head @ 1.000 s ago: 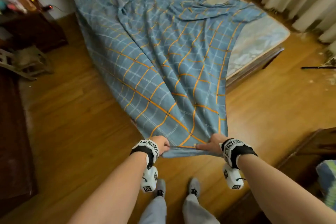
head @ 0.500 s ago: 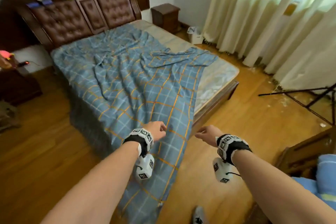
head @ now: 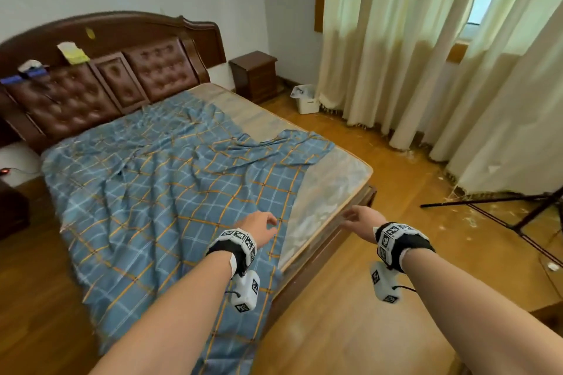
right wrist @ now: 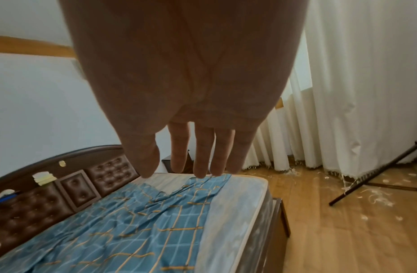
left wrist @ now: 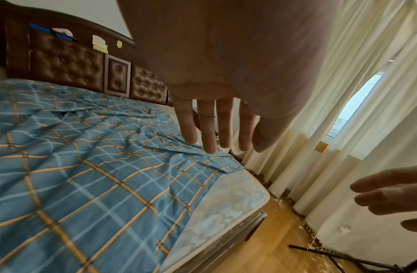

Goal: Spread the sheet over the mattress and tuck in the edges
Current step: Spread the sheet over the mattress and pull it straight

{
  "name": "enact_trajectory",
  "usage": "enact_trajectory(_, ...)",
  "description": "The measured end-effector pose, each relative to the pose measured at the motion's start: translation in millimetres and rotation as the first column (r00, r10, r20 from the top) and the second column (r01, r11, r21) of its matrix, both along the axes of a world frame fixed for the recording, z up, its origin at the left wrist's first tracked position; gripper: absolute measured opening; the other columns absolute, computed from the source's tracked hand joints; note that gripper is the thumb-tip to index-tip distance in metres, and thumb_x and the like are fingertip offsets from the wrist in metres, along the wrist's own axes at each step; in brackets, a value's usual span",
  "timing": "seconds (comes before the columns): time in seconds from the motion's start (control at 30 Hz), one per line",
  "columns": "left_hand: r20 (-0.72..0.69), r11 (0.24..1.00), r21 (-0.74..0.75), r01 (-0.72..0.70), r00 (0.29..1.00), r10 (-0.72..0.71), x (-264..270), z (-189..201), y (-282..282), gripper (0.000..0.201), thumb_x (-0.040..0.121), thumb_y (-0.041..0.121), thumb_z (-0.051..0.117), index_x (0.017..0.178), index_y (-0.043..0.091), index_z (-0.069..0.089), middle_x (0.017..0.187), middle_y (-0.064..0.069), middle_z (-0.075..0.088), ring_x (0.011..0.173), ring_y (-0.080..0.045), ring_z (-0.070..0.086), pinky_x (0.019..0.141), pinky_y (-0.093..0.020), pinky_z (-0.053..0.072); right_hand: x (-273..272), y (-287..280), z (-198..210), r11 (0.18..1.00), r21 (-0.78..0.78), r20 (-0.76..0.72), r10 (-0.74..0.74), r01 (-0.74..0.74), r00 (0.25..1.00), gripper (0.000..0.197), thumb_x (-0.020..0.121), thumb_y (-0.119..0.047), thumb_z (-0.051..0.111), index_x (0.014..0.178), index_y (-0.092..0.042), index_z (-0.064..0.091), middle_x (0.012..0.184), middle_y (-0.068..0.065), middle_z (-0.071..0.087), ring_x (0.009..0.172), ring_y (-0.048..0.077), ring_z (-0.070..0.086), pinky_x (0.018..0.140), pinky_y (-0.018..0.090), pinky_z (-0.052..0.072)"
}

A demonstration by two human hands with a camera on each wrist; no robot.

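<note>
Blue plaid sheet [head: 158, 192]: rumpled over mattress [head: 332, 189], hanging off near foot edge (far-side strip of mattress bare).
Left hand [head: 259, 227]: above sheet, fingers [left wrist: 208, 129] straight and loose, holding nothing.
Right hand [head: 362, 216]: over bare mattress corner, fingers [right wrist: 203, 157] extended, empty.
Headboard [head: 100, 85]: brown tufted leather.

Blue checked sheet [head: 170, 192] with orange lines, wrinkled, spread askew over the mattress [head: 332, 192], near end hanging off, mattress right side bare
</note>
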State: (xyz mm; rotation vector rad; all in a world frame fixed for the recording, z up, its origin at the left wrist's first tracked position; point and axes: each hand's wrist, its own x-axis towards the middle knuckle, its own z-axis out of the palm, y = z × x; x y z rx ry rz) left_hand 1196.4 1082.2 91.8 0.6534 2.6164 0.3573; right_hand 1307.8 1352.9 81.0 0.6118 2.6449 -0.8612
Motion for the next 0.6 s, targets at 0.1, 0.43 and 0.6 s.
enact_trajectory(0.1, 0.024, 1.000, -0.015, -0.010, 1.000, 0.011, -34, 6, 69, 0.027, 0.091, 0.041, 0.055, 0.116, 0.034, 0.061, 0.128, 0.007, 0.060, 0.107, -0.017, 0.062, 0.091, -0.034, 0.051, -35, 78, 10, 0.998, 0.054, 0.033, 0.010, -0.011, 0.999, 0.042, 0.091, -0.042, 0.059, 0.128, -0.023, 0.056, 0.123, 0.001, 0.065, 0.100, 0.019, 0.064, 0.085, 0.033, 0.055)
enact_trajectory(0.43, 0.051, 0.998, -0.023, -0.056, 0.997, 0.057, -219, -46, 259, 0.045, 0.087, 0.040, 0.059, 0.130, 0.028, 0.054, 0.137, -0.001, 0.050, 0.122, -0.024, 0.052, 0.099, -0.040, 0.045, -219, 265, -12, 0.966, 0.204, 0.165, 0.125, -0.158, 0.978, 0.054, 0.088, -0.047, 0.061, 0.138, -0.030, 0.048, 0.134, 0.003, 0.058, 0.112, 0.023, 0.060, 0.091, 0.039, 0.053)
enact_trajectory(0.6, 0.112, 0.994, -0.001, -0.112, 0.987, 0.111, -327, -52, 340, 0.045, 0.087, 0.039, 0.061, 0.129, 0.025, 0.055, 0.132, -0.004, 0.053, 0.117, -0.024, 0.055, 0.097, -0.038, 0.046, -339, 345, 0, 0.920, 0.254, 0.248, 0.235, -0.298, 0.940, 0.056, 0.090, -0.046, 0.060, 0.141, -0.029, 0.044, 0.144, 0.004, 0.048, 0.126, 0.026, 0.050, 0.099, 0.043, 0.047)
